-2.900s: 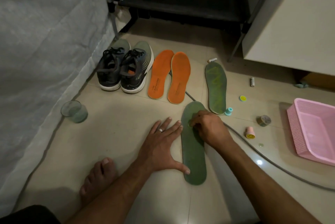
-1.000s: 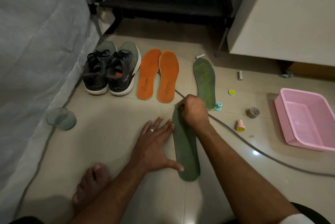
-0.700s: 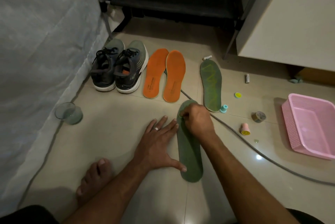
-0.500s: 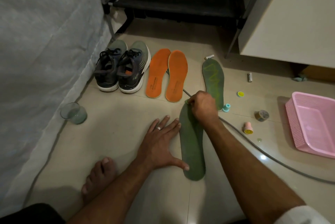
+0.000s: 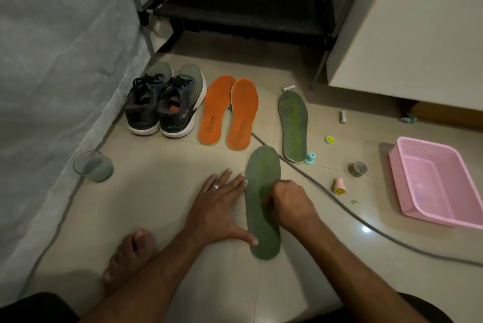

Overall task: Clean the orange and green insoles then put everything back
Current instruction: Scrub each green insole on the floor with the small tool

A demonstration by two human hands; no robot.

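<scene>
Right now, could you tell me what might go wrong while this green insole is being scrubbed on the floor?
1. The near green insole is pinned only by the left hand along one edge; hard strokes from the right hand might skid it on the glossy tile.
2. The cable runs right beside it and may get wet or snagged.
3. The glass sits near the foot and could be tipped.

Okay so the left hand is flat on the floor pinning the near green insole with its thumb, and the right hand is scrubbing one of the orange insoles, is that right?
Not quite. The right hand is working on the near green insole, not an orange one; the orange insoles lie untouched beside the shoes. The left hand pinning it is right. The head view shows this.
</scene>
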